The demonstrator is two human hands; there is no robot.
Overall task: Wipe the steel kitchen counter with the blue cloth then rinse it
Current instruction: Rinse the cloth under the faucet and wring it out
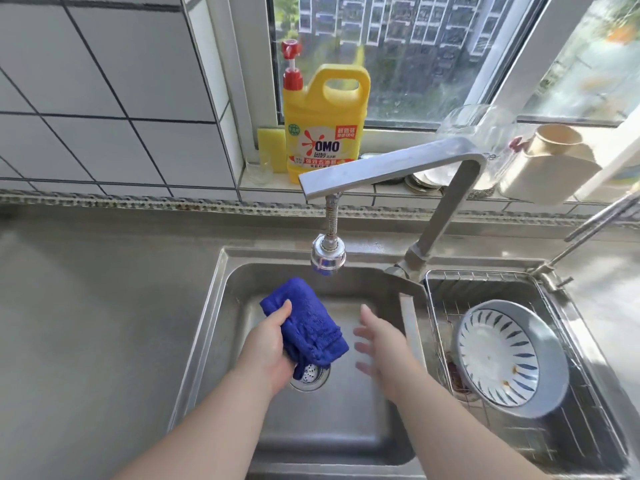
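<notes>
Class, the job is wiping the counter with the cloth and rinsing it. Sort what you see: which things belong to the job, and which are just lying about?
Belongs to the job: blue cloth held in the left hand, right hand, tap, sink, counter.

Lying about: soap bottle, sponge, bowl, wire basket.

white tiled wall (104,81) with dark grout left; daylit window (398,53) above a tiled sill (346,194).

Faucet head (327,258) hanging over sink basin (346,420), open room beneath, bowl (512,358) filling right basin
</notes>
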